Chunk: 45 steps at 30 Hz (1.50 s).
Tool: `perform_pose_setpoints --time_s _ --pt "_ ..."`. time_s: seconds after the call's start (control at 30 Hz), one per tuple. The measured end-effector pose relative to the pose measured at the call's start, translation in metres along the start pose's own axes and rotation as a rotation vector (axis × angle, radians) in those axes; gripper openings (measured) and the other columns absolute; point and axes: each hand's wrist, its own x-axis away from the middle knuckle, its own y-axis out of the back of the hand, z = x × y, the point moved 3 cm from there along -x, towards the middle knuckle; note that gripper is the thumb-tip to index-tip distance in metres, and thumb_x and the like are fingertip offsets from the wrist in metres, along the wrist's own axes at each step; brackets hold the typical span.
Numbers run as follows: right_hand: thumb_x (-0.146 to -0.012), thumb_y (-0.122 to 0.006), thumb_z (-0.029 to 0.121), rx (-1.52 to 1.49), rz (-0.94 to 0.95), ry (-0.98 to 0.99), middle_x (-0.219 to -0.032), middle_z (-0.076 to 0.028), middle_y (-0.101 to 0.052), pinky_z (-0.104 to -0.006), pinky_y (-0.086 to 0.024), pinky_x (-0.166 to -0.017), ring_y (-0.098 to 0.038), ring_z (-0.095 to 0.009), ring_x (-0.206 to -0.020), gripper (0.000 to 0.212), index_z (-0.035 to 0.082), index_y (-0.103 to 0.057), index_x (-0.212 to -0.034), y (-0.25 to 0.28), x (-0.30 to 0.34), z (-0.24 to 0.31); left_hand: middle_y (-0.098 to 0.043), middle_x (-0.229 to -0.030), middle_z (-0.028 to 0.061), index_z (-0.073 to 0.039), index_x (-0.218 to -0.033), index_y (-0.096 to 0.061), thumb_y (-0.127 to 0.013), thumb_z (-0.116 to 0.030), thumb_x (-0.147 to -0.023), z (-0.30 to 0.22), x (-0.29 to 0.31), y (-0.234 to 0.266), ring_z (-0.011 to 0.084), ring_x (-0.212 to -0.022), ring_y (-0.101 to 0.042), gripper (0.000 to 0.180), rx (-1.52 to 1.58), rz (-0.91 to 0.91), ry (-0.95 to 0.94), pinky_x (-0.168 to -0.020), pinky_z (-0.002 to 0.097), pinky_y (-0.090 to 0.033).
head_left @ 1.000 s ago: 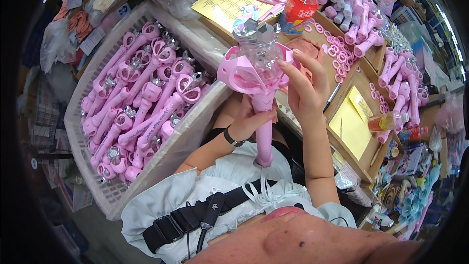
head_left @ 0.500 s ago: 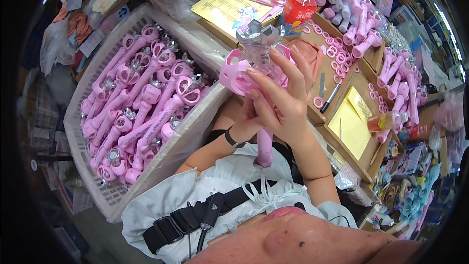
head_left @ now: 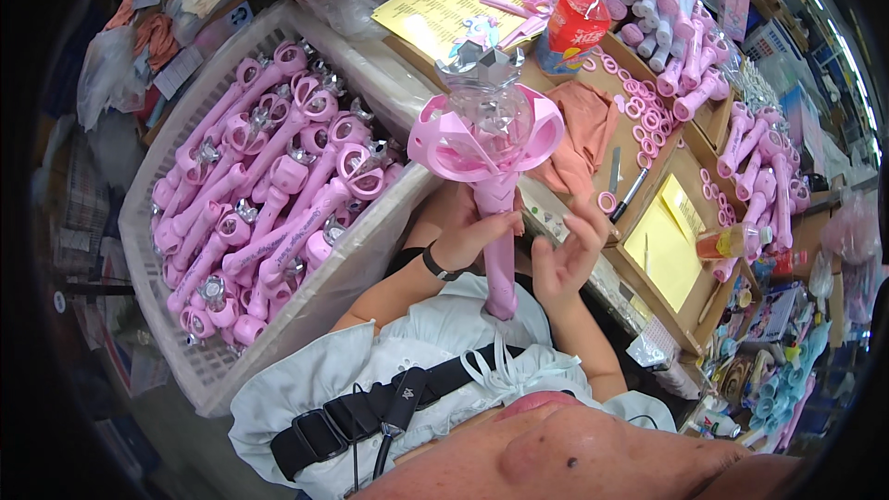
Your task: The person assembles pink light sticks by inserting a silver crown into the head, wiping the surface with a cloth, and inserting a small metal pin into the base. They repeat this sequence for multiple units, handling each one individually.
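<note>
A pink toy wand (head_left: 500, 245) stands upright before me, its lower end against my shirt. Its head has a clear faceted ball (head_left: 488, 113) ringed by pink curved arms, with a silver crown piece (head_left: 480, 67) on top. My left hand (head_left: 470, 233) wraps round the handle just below the head. To the right of the handle, my right hand (head_left: 567, 250) is apart from the wand, fingers loosely bent and spread, with nothing visible in it.
At left stands a white basket (head_left: 148, 250) full of similar pink wands. On the workbench lie an orange cloth (head_left: 579, 134), several pink rings (head_left: 648, 116), a black pen (head_left: 630, 190), yellow paper (head_left: 662, 245) and a red-capped drink bottle (head_left: 572, 30). Wand handles (head_left: 681, 56) are piled behind.
My right hand has come off the wand's head and dropped down to the right of the handle. My left hand still holds the handle, and the head now shows fully.
</note>
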Motion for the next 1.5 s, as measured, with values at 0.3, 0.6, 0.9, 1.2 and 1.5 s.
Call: perform_pose_setpoints --time_s 0.3,0.6,0.9,1.2,1.5 --pt "-0.071 -0.069 0.021 0.008 0.672 -0.955 -0.092 -0.018 -0.063 -0.0359 -0.049 -0.075 -0.064 -0.03 -0.084 0.055 0.006 -0.046 -0.119 0.008 0.097 -0.003 -0.059 -0.105 0.0122 0.0 -0.118 -0.05 -0.037 -0.084 -0.066 -0.022 -0.032 0.014 0.0197 -0.086 -0.06 0.099 0.123 0.008 -0.181 -0.077 0.0338 -0.049" --pt "-0.072 -0.067 0.022 0.11 0.539 -0.91 -0.092 -0.021 -0.063 -0.0381 -0.05 -0.074 -0.064 -0.035 -0.085 0.052 0.004 -0.048 -0.117 0.004 0.095 -0.001 -0.058 -0.1 0.0151 0.001 -0.114 -0.046 -0.061 -0.031 -0.082 0.0 -0.018 -0.003 0.0167 -0.074 -0.06 0.047 0.03 -0.006 0.045 -0.066 0.0308 -0.052" --pt "-0.072 -0.068 0.023 0.118 0.524 -0.902 -0.093 -0.022 -0.063 -0.0393 -0.05 -0.073 -0.064 -0.037 -0.084 0.053 0.005 -0.048 -0.117 0.004 0.098 -0.004 -0.053 -0.101 0.0108 0.0 -0.113 -0.042 -0.059 -0.005 -0.079 0.013 -0.015 0.005 0.0155 -0.071 -0.057 0.038 0.082 -0.034 0.06 -0.063 0.0311 -0.049" --pt "-0.072 -0.068 0.023 0.116 0.577 -0.919 -0.089 -0.022 -0.063 -0.0386 -0.05 -0.072 -0.064 -0.037 -0.082 0.05 0.003 -0.05 -0.114 0.009 0.095 -0.002 -0.057 -0.107 0.0134 0.0 -0.117 -0.045 -0.062 -0.054 -0.078 0.002 -0.03 0.023 0.0193 -0.085 -0.061 0.069 0.233 0.098 0.049 -0.072 0.0341 -0.051" --pt "-0.073 -0.066 0.023 0.122 0.527 -0.913 -0.087 -0.022 -0.063 -0.0383 -0.05 -0.071 -0.065 -0.036 -0.081 0.049 0.003 -0.049 -0.114 0.009 0.091 -0.002 -0.051 -0.121 0.0157 -0.011 -0.131 -0.025 -0.066 -0.014 -0.08 0.008 -0.026 0.012 0.0199 -0.086 -0.061 0.066 -0.02 -0.131 0.01 -0.075 0.0341 -0.053"
